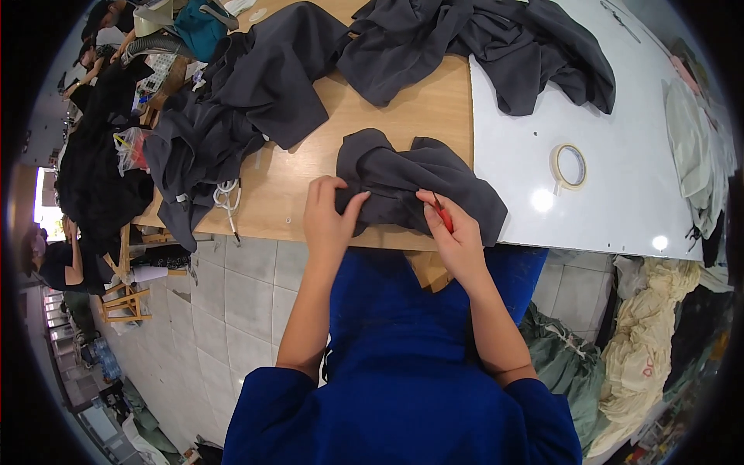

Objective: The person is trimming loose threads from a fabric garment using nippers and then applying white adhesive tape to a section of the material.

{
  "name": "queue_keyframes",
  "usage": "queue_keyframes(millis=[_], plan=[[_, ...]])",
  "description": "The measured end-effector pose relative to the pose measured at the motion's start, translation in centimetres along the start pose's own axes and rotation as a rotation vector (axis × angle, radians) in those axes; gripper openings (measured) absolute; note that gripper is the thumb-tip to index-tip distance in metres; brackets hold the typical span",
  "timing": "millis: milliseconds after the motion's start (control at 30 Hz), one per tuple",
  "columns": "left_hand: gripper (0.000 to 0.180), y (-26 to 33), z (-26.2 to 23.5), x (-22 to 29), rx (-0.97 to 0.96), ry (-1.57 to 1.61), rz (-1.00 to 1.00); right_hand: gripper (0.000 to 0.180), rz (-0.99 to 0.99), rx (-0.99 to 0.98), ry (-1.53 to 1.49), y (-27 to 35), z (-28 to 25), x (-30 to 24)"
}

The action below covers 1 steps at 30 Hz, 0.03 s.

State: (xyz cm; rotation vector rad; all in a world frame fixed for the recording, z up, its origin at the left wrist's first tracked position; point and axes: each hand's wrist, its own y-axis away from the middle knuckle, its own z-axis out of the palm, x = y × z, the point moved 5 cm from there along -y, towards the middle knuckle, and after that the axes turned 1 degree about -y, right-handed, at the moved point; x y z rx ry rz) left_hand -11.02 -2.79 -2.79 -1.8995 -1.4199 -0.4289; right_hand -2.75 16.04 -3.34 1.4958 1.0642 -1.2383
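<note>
A dark grey cloth piece (418, 174) lies bunched before me at the table's near edge, folds raised. My left hand (327, 213) grips its left side, thumb on top and fingers curled over the edge. In my right hand (457, 240) is a small red-handled tool (443, 215) with a thin dark tip pointing up and away. The fingers of that hand also rest against the cloth, right of its middle. What kind of tool it is does not show clearly.
More dark grey cloth (287, 70) lies heaped along the far and left side. White-handled scissors (225, 198) lie near the left front edge. A tape roll (570, 166) sits on the white board (620, 186). Two wooden stools (124, 306) and people (66, 252) are at left; cream fabric (643, 349) hangs right.
</note>
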Motion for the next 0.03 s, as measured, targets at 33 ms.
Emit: queue_keyframes(millis=[33], plan=[[0.028, -0.3, 0.15, -0.86, -0.047, 0.028, -0.091, 0.028, 0.093, -0.026, 0.103, 0.02, -0.14, 0.46]])
